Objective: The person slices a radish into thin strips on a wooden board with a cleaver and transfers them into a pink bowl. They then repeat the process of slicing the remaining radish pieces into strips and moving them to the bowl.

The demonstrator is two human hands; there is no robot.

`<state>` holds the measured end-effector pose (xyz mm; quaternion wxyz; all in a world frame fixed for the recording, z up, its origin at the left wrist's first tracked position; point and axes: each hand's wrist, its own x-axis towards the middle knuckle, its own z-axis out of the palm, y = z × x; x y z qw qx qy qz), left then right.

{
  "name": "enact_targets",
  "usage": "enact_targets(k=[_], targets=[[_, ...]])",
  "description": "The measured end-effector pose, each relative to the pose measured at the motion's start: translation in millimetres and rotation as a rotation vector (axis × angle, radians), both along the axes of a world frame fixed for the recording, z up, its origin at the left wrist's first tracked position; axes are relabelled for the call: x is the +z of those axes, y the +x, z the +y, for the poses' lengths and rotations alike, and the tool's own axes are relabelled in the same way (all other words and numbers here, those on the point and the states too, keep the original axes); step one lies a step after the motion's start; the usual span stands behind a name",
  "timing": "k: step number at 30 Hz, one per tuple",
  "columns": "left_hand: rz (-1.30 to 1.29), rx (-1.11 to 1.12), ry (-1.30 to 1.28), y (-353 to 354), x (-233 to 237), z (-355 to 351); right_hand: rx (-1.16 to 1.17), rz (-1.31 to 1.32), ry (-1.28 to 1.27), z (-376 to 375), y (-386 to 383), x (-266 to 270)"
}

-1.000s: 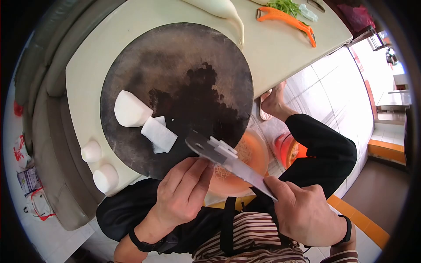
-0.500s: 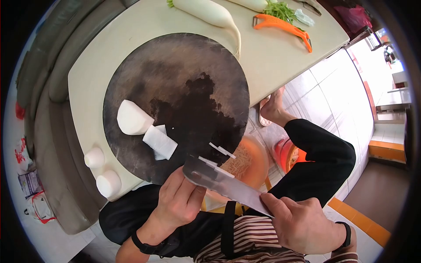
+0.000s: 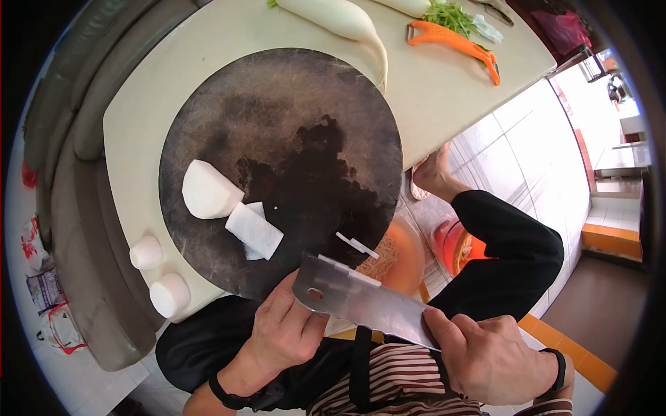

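Observation:
My right hand [image 3: 485, 353] is closed round the handle end of a wide cleaver [image 3: 364, 305], whose blade reaches left over the near edge of a round dark chopping board [image 3: 277, 104]. My left hand [image 3: 288, 329] has its fingers bent at the blade's tip end; what they hold, if anything, is hidden. Thin white strips [image 3: 357, 245] lie on the board beyond the blade. Flat white slices [image 3: 254, 230] and a thick radish chunk [image 3: 210, 190] lie on its left part. Below the board's right edge, a bowl [image 3: 409, 260] contains pale shreds.
Two radish pieces [image 3: 169, 295] stand at the table's [image 3: 132, 118] left edge. A whole white radish [image 3: 333, 19], an orange peeler [image 3: 451, 43] and green leaves [image 3: 451, 17] lie at the back. A red bucket [image 3: 454, 243] stands on the floor; a sofa [image 3: 90, 243] is at left.
The cleaver blade has tilted, showing more of its flat side, and has moved slightly down and right. My right hand has shifted slightly right and down with it.

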<state>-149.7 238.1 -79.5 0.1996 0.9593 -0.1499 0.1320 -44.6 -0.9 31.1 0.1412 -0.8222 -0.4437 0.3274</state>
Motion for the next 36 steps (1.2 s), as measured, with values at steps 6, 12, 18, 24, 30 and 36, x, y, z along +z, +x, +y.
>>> enact_targets(k=[6,12,18,24,30,36], targets=[[0.01,-0.027,0.054,-4.6,4.1,0.3,0.048,-0.05,0.038,23.9,1.2,-10.4],[-0.055,0.009,0.057,4.3,1.7,-3.1,-0.053,0.008,0.088,14.4,4.4,-9.4],[0.003,-0.027,0.021,-0.8,4.1,0.2,-0.085,0.054,0.043,8.9,0.2,-0.8],[0.003,-0.01,0.026,-0.2,5.8,-0.1,-0.021,0.038,-0.02,7.0,4.2,1.6],[0.029,-0.034,0.026,-3.1,6.3,0.4,0.077,-0.138,-0.001,20.4,0.1,-8.9],[-0.038,0.004,0.026,1.7,1.5,-3.6,-0.077,-0.025,0.063,2.2,-0.1,-17.2]])
